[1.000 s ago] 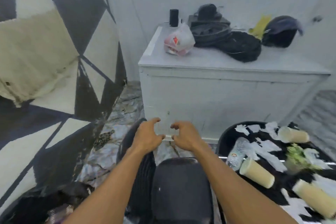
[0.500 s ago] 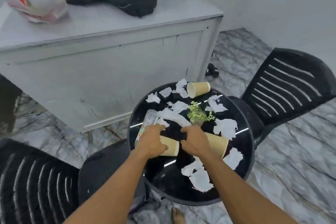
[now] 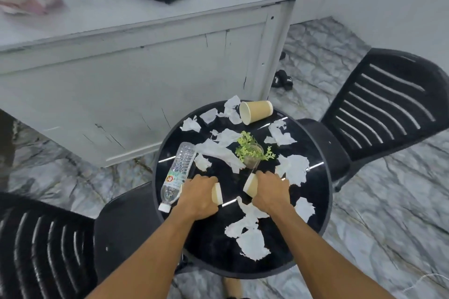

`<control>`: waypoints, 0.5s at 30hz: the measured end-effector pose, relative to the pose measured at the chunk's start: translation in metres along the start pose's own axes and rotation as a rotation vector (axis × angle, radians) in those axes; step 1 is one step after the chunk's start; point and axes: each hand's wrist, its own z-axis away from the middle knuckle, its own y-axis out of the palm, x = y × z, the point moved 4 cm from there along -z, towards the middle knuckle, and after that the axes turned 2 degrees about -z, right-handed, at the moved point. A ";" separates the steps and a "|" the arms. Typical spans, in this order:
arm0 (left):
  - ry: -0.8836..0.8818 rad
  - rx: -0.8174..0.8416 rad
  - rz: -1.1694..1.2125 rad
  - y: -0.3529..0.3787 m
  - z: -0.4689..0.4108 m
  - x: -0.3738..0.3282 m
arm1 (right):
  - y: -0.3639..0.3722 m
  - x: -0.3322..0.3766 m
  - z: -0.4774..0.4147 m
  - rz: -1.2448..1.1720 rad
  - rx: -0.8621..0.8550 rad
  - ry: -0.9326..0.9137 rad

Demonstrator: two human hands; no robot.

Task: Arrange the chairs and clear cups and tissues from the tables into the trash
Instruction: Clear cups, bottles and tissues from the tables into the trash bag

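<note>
- Your round table looks glossy black, mirroring light.
- The cups look like matt tan paper.
- Tissues: crumpled white paper.
- The bottle: clear ribbed plastic.

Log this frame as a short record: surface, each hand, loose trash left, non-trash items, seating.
surface: round black table
left hand: closed on a paper cup
right hand: closed on a second cup
loose cup: third cup on its side at far edge
tissues: many scattered pieces
bottle: lying down, left edge
plant: centre
chairs: left chair, right chair
</note>
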 end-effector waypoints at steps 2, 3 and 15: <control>-0.030 -0.087 0.078 -0.020 0.005 0.005 | -0.016 0.030 0.002 -0.012 -0.031 -0.080; -0.050 -0.134 0.116 -0.033 0.009 0.009 | -0.026 0.049 0.003 -0.006 -0.060 -0.129; -0.483 -0.632 0.205 -0.166 0.207 0.202 | -0.103 0.344 0.090 -0.079 -0.308 -0.669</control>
